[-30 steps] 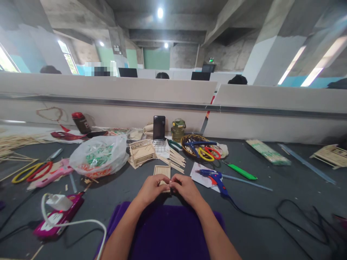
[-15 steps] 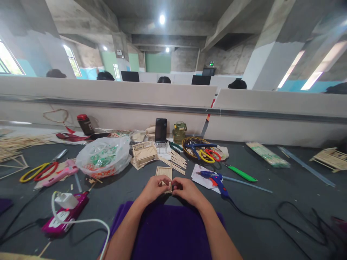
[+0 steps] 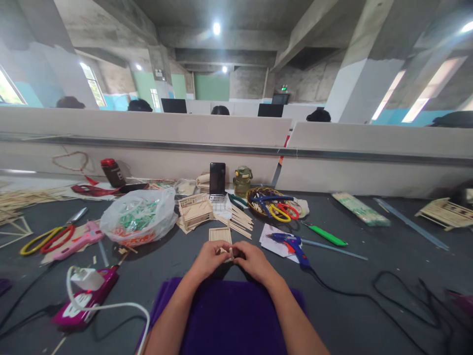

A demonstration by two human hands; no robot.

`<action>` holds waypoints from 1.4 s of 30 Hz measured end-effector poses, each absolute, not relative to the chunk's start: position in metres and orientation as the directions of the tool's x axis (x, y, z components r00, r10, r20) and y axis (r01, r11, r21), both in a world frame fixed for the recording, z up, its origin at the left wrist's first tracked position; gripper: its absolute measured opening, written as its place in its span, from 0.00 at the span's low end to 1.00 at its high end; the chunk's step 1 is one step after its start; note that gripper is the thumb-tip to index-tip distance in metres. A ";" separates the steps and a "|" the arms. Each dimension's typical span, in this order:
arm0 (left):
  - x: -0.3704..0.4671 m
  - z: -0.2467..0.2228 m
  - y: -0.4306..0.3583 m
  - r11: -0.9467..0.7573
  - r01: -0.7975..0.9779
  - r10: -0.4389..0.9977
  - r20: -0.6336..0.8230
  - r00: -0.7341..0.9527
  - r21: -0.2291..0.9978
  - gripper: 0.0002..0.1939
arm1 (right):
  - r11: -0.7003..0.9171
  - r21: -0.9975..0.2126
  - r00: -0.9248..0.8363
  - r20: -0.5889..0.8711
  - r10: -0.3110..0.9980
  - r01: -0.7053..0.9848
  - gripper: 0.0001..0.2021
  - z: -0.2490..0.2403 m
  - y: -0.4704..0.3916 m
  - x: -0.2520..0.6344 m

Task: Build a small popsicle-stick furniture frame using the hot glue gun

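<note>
A small wooden stick piece (image 3: 220, 234) made of slats side by side lies on the dark table, its near part hidden by my fingers. My left hand (image 3: 210, 258) is closed at its near left edge, fingers curled on the wooden piece. From the right, my right hand (image 3: 252, 259) meets it with fingertips pinched on a short light stick at the near right corner. The fingertips of both hands nearly touch. Loose sticks (image 3: 241, 221) lie just beyond the piece, beside a small wooden model bench (image 3: 195, 211).
Right: a blue glue gun (image 3: 291, 241) on paper, a green cutter (image 3: 328, 235), a basket (image 3: 258, 209) with pliers and scissors. Left: a plastic bag (image 3: 138, 217), a pink glue gun (image 3: 79, 240), a power strip (image 3: 88, 298) with a white cable. A phone (image 3: 218, 178) stands behind.
The whole view has shifted slightly, with things appearing a little further left. My right fingers have closed in a bit toward my left fingers; both hands stay at the wooden piece.
</note>
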State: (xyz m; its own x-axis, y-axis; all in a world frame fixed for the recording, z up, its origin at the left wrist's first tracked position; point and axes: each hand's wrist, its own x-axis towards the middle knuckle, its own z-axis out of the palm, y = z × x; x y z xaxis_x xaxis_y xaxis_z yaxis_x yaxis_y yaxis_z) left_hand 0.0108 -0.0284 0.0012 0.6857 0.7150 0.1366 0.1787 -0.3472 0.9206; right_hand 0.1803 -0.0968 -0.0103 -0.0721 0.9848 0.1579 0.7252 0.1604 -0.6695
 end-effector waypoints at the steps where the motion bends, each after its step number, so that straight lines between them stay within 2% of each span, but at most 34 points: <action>1: 0.011 0.001 -0.028 -0.352 0.178 0.712 0.139 0.688 0.919 0.08 | 0.161 -0.688 -0.069 0.160 0.985 0.707 0.13 -0.011 -0.096 0.181; 4: 0.011 -0.001 -0.027 -0.373 0.187 0.709 0.149 0.689 0.909 0.11 | 0.162 -0.746 -0.052 0.169 0.984 0.645 0.15 -0.011 -0.095 0.184; 7: 0.012 -0.003 -0.027 -0.400 0.189 0.707 0.170 0.687 0.897 0.13 | 0.165 -0.771 -0.039 0.179 0.983 0.615 0.10 -0.010 -0.095 0.184; 18: 0.012 -0.006 -0.027 -0.477 0.241 0.716 0.215 0.665 0.845 0.12 | 0.143 -0.754 -0.039 0.154 0.987 0.642 0.01 -0.008 -0.096 0.181; 24: 0.012 -0.004 -0.029 -0.497 0.268 0.720 0.220 0.659 0.826 0.12 | 0.146 -0.709 -0.017 0.186 0.982 0.690 0.02 -0.010 -0.096 0.178; 29: 0.013 -0.002 -0.030 -0.514 0.320 0.727 0.207 0.655 0.796 0.06 | 0.154 -0.705 -0.017 0.197 0.980 0.692 0.03 -0.014 -0.095 0.178; 36: 0.013 -0.002 -0.032 -0.526 0.364 0.738 0.199 0.645 0.768 0.05 | 0.151 -0.701 -0.018 0.193 0.981 0.697 0.04 -0.012 -0.096 0.178; 42: 0.013 -0.004 -0.031 -0.526 0.367 0.743 0.204 0.638 0.767 0.07 | 0.126 -0.748 -0.025 0.145 0.989 0.652 0.05 -0.005 -0.098 0.186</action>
